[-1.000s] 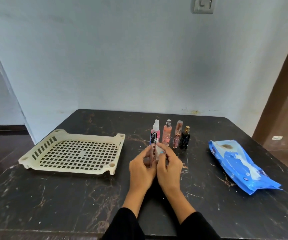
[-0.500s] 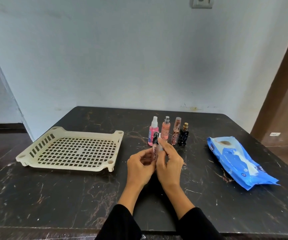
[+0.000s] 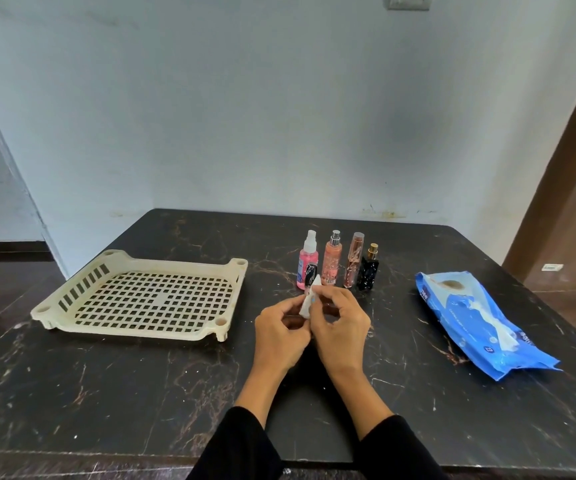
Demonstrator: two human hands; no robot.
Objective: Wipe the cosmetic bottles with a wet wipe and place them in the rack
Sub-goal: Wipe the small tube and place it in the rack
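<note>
My left hand (image 3: pixel 279 332) grips a slim tube-like cosmetic bottle (image 3: pixel 310 273) with a black cap, held upright above the table. My right hand (image 3: pixel 340 320) presses a white wet wipe (image 3: pixel 309 303) against the bottle's lower part. Behind my hands stand several bottles in a row: a pink spray bottle (image 3: pixel 305 259), a peach one (image 3: pixel 331 263), a slim rose-coloured one (image 3: pixel 354 261) and a black one (image 3: pixel 368 273). The cream plastic rack (image 3: pixel 148 329) with a grid floor lies to the left and holds nothing.
A blue pack of wet wipes (image 3: pixel 480 317) lies at the right of the dark marble table (image 3: pixel 106 393). The table's front edge runs close to my sleeves. A pale wall stands right behind the table.
The wet wipe has come into sight around the bottle, and my right hand's fingers have slid down it. The camera tilted slightly, so everything sits lower in view.
</note>
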